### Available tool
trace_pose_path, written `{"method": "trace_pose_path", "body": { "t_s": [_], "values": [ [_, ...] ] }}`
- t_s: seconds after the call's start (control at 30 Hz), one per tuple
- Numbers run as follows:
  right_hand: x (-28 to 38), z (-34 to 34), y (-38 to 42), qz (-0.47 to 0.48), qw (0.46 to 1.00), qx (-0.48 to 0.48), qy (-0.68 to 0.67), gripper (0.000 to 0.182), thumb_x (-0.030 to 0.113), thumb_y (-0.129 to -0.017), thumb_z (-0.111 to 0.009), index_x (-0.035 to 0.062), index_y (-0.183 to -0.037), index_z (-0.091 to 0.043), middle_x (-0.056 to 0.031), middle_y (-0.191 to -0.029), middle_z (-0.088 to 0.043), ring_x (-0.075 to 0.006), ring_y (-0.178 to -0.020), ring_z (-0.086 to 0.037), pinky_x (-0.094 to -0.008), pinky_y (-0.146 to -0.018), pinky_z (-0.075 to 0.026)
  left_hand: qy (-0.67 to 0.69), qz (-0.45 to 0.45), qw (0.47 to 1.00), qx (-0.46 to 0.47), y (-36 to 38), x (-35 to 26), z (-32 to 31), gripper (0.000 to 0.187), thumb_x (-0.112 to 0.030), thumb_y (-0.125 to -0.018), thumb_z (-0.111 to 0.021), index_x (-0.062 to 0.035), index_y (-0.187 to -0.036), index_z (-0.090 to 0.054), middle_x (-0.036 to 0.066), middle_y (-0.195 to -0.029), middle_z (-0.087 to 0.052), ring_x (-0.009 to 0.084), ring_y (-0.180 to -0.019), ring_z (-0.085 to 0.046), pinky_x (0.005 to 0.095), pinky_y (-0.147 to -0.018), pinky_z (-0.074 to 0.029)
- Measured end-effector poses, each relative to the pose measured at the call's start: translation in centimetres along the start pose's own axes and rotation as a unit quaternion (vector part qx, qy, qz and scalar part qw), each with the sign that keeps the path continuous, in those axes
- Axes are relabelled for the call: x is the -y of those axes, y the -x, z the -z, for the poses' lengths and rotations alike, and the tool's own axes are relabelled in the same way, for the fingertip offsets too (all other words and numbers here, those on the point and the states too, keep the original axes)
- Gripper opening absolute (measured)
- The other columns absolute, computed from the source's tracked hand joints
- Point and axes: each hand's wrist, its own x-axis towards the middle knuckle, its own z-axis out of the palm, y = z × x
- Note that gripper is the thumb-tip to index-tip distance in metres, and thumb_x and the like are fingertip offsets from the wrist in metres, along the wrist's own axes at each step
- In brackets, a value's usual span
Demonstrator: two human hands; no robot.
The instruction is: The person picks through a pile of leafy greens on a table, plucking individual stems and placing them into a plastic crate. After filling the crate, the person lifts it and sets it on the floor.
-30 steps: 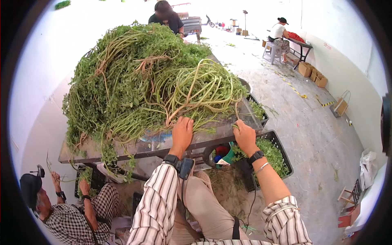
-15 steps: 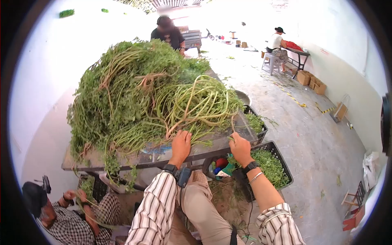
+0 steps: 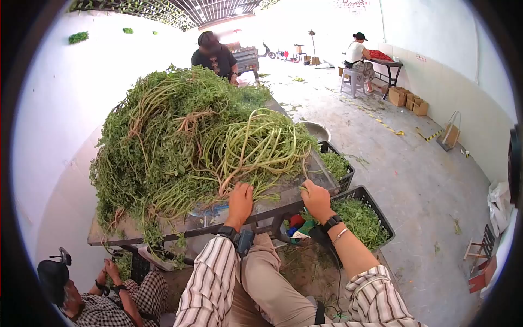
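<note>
A large heap of leafy green plants (image 3: 163,125) with long stems and brownish roots covers the dark table (image 3: 318,166). My left hand (image 3: 239,206) is at the table's near side, beside a thick brownish stem (image 3: 223,187); its fingers are curled together, and whatever they hold is hidden. Farther right, my right hand (image 3: 317,200) is closed at the table's corner. A thin plant stem (image 3: 305,164) rises from between its thumb and fingers. Looped pale stems (image 3: 261,136) lie in the heap just beyond both hands.
Black crates of greens (image 3: 362,220) (image 3: 336,165) stand right of the table, near a metal basin (image 3: 316,131). A seated person (image 3: 117,297) works at lower left. Another person (image 3: 215,60) stands behind the heap. A third (image 3: 359,60) sits by a table with red items (image 3: 378,55).
The view has tilted up slightly, showing more of the far end. Both my hands stay nearly in place. The lower-left person's hands have come together and the long stem there no longer shows.
</note>
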Motion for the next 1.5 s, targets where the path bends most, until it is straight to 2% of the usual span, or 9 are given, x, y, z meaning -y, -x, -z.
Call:
{"method": "trace_pose_path", "body": {
  "t_s": [0.43,0.6,0.77,0.83,0.9,0.97,1.27,1.43,1.5],
  "values": [
    [1.0,1.6,0.3,-0.007,0.999,0.034,-0.018,0.014,0.016,-0.085,-0.058,0.0051,-0.095,-0.055,-0.0198,-0.080,-0.062,-0.0407,-0.076,-0.059,-0.0463,-0.064,-0.046,0.023,0.007,1.000,-0.011,0.4,-0.3,0.3,0.017,-0.016,-0.092,-0.055,-0.0004,-0.097,-0.061,0.016,-0.094,-0.055,0.0414,-0.082,-0.053,0.0481,-0.070,-0.041],
    [2.0,3.9,-2.1,-0.046,0.992,0.062,-0.104,0.025,0.018,-0.086,-0.059,0.0011,-0.104,-0.058,-0.0198,-0.085,-0.063,-0.0368,-0.081,-0.061,-0.0403,-0.072,-0.047,0.013,0.019,1.000,-0.010,0.6,-0.6,0.1,0.019,-0.018,-0.093,-0.054,-0.0009,-0.097,-0.062,0.015,-0.097,-0.055,0.0398,-0.085,-0.054,0.0487,-0.071,-0.042],
    [6.2,4.3,-5.9,0.027,0.989,0.016,-0.145,0.041,0.021,-0.083,-0.061,-0.0004,-0.117,-0.055,-0.0151,-0.098,-0.063,-0.0282,-0.090,-0.059,-0.0353,-0.081,-0.045,-0.013,0.017,1.000,-0.011,0.7,-0.6,0.0,0.017,-0.016,-0.090,-0.056,-0.0029,-0.098,-0.062,0.015,-0.100,-0.055,0.0396,-0.084,-0.055,0.0480,-0.075,-0.044],
    [8.3,4.2,-7.1,-0.015,0.988,0.083,-0.127,0.049,0.023,-0.080,-0.064,0.0007,-0.123,-0.053,-0.0169,-0.096,-0.063,-0.0281,-0.087,-0.059,-0.0358,-0.079,-0.046,-0.029,0.014,0.999,0.008,0.6,-0.7,0.2,0.017,-0.018,-0.093,-0.054,-0.0039,-0.100,-0.059,0.014,-0.100,-0.053,0.0403,-0.085,-0.053,0.0503,-0.072,-0.042],
    [8.0,2.4,-8.7,0.007,0.983,0.103,-0.153,0.054,0.024,-0.077,-0.067,0.0005,-0.124,-0.053,-0.0187,-0.094,-0.063,-0.0290,-0.084,-0.061,-0.0379,-0.075,-0.047,-0.091,-0.010,0.995,0.028,0.4,-0.8,0.4,0.014,-0.017,-0.092,-0.054,-0.0047,-0.096,-0.058,0.015,-0.097,-0.051,0.0402,-0.081,-0.051,0.0502,-0.072,-0.041],
    [8.4,1.3,-10.2,-0.010,0.970,0.243,-0.010,0.054,0.023,-0.077,-0.067,-0.0039,-0.122,-0.053,-0.0274,-0.105,-0.062,-0.0379,-0.099,-0.061,-0.0434,-0.084,-0.048,-0.098,-0.040,0.994,0.002,0.2,-0.6,0.7,0.011,-0.016,-0.091,-0.056,-0.0054,-0.092,-0.057,0.015,-0.091,-0.049,0.0387,-0.078,-0.050,0.0499,-0.069,-0.040],
    [11.1,-4.5,-10.4,0.071,0.968,0.229,-0.067,0.038,0.021,-0.079,-0.064,-0.0096,-0.102,-0.057,-0.0296,-0.089,-0.062,-0.0453,-0.087,-0.059,-0.0482,-0.077,-0.047,-0.197,-0.110,0.974,0.019,-1.0,2.6,4.5,0.005,-0.011,-0.087,-0.057,-0.0072,-0.089,-0.055,0.011,-0.084,-0.050,0.0318,-0.079,-0.052,0.0433,-0.073,-0.037],
    [11.7,-5.6,-9.5,0.054,0.955,0.284,-0.061,0.047,0.024,-0.082,-0.063,-0.0112,-0.112,-0.051,-0.0284,-0.093,-0.062,-0.0428,-0.086,-0.060,-0.0443,-0.076,-0.047,-0.244,-0.099,0.965,-0.007,-1.1,2.9,4.8,0.007,-0.009,-0.081,-0.058,-0.0098,-0.088,-0.056,0.007,-0.083,-0.050,0.0265,-0.084,-0.054,0.0408,-0.076,-0.037],
    [11.7,-5.0,-9.2,0.016,0.953,0.292,-0.082,0.049,0.023,-0.082,-0.063,-0.0110,-0.115,-0.050,-0.0296,-0.096,-0.061,-0.0415,-0.089,-0.060,-0.0435,-0.077,-0.047,-0.231,-0.104,0.966,0.047,-0.6,2.2,4.7,0.007,-0.011,-0.084,-0.058,-0.0078,-0.090,-0.056,0.009,-0.085,-0.050,0.0290,-0.082,-0.052,0.0398,-0.072,-0.037]
  ]
}}
